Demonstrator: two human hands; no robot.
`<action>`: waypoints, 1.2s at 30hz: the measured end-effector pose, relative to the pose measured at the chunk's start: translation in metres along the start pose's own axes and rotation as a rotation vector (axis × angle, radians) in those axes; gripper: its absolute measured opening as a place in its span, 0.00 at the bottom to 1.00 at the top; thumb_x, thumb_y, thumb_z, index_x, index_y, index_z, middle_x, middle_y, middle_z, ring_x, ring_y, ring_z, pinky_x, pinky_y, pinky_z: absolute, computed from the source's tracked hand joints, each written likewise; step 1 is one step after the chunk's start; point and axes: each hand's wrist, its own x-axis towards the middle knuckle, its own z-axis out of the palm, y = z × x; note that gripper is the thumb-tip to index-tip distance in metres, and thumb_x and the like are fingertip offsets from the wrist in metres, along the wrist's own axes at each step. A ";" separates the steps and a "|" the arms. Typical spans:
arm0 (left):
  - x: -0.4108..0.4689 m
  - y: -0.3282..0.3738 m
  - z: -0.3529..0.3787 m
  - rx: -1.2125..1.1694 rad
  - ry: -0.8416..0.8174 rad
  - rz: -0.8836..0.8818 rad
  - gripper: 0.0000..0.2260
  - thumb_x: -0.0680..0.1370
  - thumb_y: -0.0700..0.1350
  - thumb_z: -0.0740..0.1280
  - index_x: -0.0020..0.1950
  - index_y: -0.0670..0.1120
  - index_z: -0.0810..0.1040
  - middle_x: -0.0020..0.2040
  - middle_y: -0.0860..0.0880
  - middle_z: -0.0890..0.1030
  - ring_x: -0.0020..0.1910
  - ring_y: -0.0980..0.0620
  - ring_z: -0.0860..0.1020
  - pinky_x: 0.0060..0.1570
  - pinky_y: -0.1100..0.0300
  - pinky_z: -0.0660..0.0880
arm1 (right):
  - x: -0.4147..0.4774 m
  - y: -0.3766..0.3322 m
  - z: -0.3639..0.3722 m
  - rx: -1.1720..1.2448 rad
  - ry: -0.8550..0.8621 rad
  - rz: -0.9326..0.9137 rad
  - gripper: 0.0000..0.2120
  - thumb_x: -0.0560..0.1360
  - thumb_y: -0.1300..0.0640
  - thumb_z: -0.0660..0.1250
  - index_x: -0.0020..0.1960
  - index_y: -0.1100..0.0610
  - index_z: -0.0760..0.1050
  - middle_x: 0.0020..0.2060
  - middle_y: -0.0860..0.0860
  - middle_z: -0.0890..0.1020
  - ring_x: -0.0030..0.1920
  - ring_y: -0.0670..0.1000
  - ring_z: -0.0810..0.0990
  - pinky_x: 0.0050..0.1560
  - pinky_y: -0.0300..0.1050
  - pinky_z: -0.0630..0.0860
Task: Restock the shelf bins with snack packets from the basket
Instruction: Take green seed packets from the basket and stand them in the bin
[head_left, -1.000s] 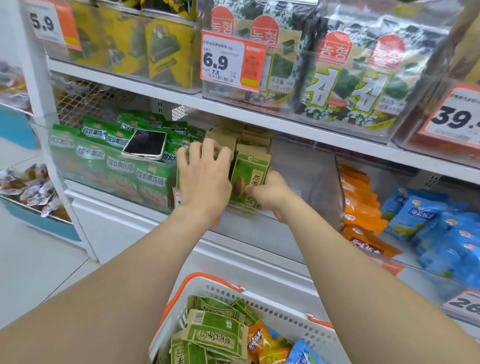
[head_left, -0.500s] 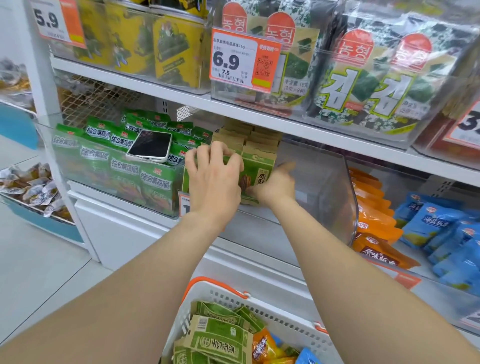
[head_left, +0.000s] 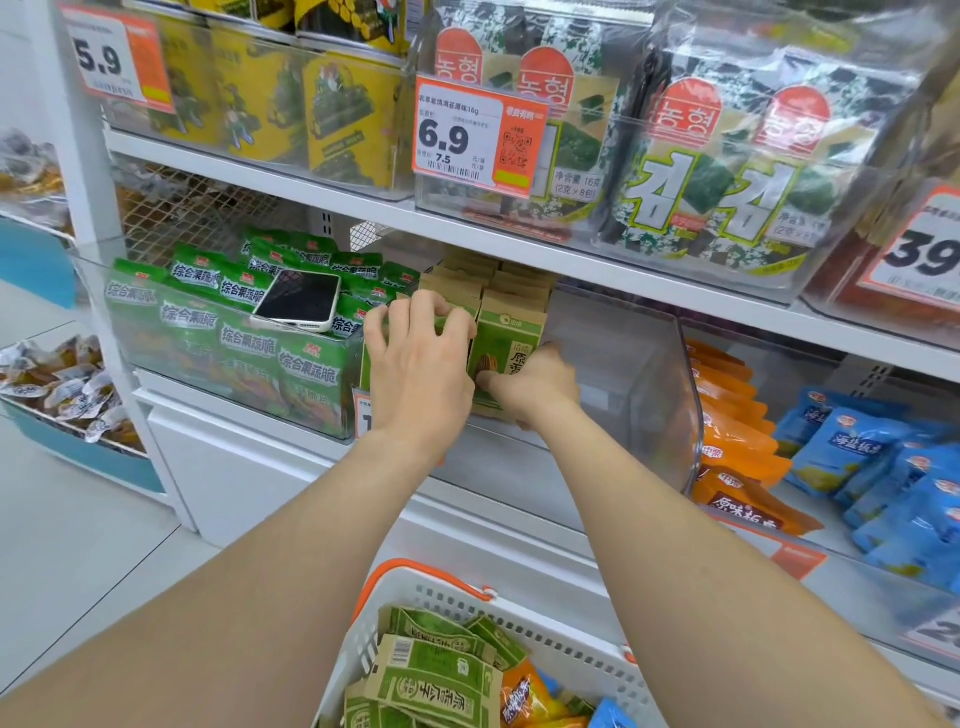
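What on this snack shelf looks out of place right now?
A phone lies tilted on top of the green packets in the left bin, among the stock. Nothing else stands out; both hands are at the brown-and-green packets in the middle bin.

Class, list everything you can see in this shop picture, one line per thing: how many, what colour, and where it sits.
seed packets: two rows, green and tan, clear middle bin
vegetable crisp packs: many, green, left bin
phone: one, white case, on the crisp packs
basket: one, white with orange handle, below, holding packets
seaweed packs: several, dark green, upper shelf
orange packets: a row, right bin
blue packets: many, far right
left hand: on the left row
right hand: holding the front packet
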 end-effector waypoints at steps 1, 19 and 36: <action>0.000 0.000 0.000 0.002 0.000 0.000 0.19 0.66 0.39 0.73 0.55 0.51 0.79 0.57 0.47 0.74 0.59 0.42 0.72 0.70 0.43 0.63 | 0.000 0.000 0.001 0.008 0.002 0.018 0.36 0.61 0.37 0.76 0.61 0.53 0.68 0.57 0.55 0.80 0.55 0.61 0.82 0.52 0.58 0.85; 0.001 0.003 0.003 0.002 -0.006 -0.009 0.17 0.66 0.40 0.75 0.53 0.51 0.80 0.57 0.47 0.74 0.60 0.41 0.71 0.71 0.41 0.62 | -0.009 -0.007 0.002 -0.010 -0.030 0.054 0.32 0.59 0.35 0.74 0.55 0.54 0.78 0.51 0.55 0.83 0.47 0.61 0.85 0.46 0.55 0.86; -0.028 -0.004 -0.076 -0.319 -0.560 0.020 0.06 0.71 0.54 0.65 0.43 0.53 0.78 0.36 0.55 0.81 0.41 0.49 0.80 0.43 0.53 0.77 | -0.124 0.053 -0.053 -0.325 0.202 -0.907 0.11 0.72 0.54 0.54 0.42 0.54 0.75 0.36 0.50 0.77 0.39 0.57 0.77 0.34 0.49 0.71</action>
